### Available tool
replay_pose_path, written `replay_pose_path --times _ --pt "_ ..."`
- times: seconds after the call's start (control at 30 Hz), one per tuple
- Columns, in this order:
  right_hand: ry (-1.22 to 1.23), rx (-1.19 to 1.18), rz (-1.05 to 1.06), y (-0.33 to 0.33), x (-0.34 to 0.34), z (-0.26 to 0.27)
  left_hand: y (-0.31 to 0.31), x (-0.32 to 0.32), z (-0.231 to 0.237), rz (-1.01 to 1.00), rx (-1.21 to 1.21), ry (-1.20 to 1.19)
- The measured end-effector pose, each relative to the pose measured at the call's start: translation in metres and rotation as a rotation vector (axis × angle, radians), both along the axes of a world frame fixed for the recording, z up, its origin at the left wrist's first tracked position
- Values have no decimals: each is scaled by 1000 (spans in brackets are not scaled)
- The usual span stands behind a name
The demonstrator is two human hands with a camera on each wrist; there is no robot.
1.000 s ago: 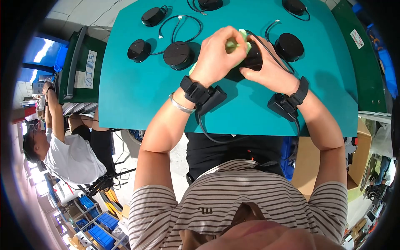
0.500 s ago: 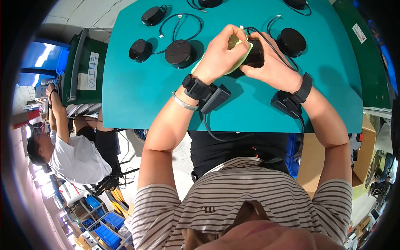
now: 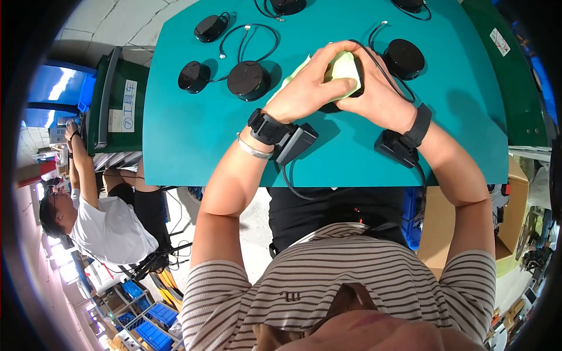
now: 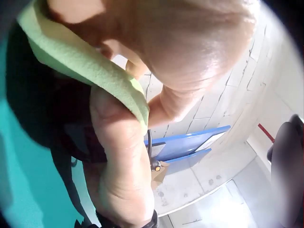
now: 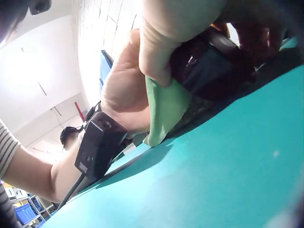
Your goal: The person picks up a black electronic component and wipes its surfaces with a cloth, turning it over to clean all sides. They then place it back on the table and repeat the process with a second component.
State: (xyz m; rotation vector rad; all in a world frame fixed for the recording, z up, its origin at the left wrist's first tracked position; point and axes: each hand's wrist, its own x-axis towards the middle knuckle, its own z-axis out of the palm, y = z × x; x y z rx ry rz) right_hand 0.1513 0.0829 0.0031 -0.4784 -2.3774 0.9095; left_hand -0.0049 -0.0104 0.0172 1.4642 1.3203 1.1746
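My left hand (image 3: 307, 90) holds a light green cloth (image 3: 343, 68) with the thumb laid across it, against a black round device (image 5: 209, 69). The right hand (image 3: 379, 98) grips that device from the other side, its thumb near the cloth. The device is tipped on its side close over the green tabletop, mostly hidden by hands and cloth in the head view. Its black cable (image 3: 377, 65) arches over the back of the right hand. In the left wrist view, the folded cloth (image 4: 85, 61) lies along the device's dark side.
Similar black round devices with cables stand on the green table (image 3: 199, 140): one (image 3: 404, 59) just right of the right hand, another (image 3: 249, 81) left of the left hand, several farther back. A seated person (image 3: 105, 225) works at the left beside a dark green cart (image 3: 117, 105).
The left hand has shifted from pinching the bunched cloth to spreading it over the device's near face, thumb now flat on it. The right hand keeps its grip on the device.
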Motion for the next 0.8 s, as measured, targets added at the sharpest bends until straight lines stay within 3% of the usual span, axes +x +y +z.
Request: replay_pose_path --times 0.13,0.47,0.6,0.67,0.8 --pt "-25 83 -39 -3 1 3 3 -2 -3 -54 -23 -131" --pt "-79 -7 -33 -4 3 13 7 -6 -11 -6 -30 -13" --pt "-76 32 -35 -3 0 11 13 -4 -19 75 105 46" --pt "-53 54 -40 -3 0 9 13 -3 -17 45 89 -124" --pt "-177 59 -55 -4 4 17 3 -3 -3 56 20 -172"
